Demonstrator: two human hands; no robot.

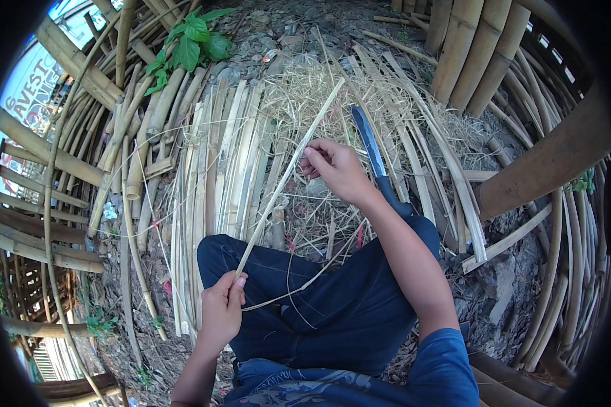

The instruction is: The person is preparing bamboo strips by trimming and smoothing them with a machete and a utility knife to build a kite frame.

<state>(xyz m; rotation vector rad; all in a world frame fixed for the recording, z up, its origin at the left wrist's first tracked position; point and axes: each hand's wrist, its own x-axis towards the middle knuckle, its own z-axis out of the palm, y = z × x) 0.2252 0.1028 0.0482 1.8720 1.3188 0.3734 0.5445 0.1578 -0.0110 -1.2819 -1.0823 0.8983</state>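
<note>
A long, thin, pale bamboo strip (273,199) slants across my lap, its far end pointing up and to the right. Near its lower end, my left hand (223,308) is closed around it. My right hand (338,171) is closed, with thumb and fingertips pinched at the strip's edge farther up. From below my left hand, a thin curved sliver (278,297) runs over my trousers. A long knife (368,144) with a dark blade lies just beyond my right forearm, handle toward my knee.
Split bamboo slats (231,163) lie in rows left of centre, more slats (424,156) to the right. Pale shavings (299,98) cover the ground ahead. Thick bamboo poles (455,61) stand at far right. A bamboo fence (41,244) borders the left, near a leafy plant (190,44).
</note>
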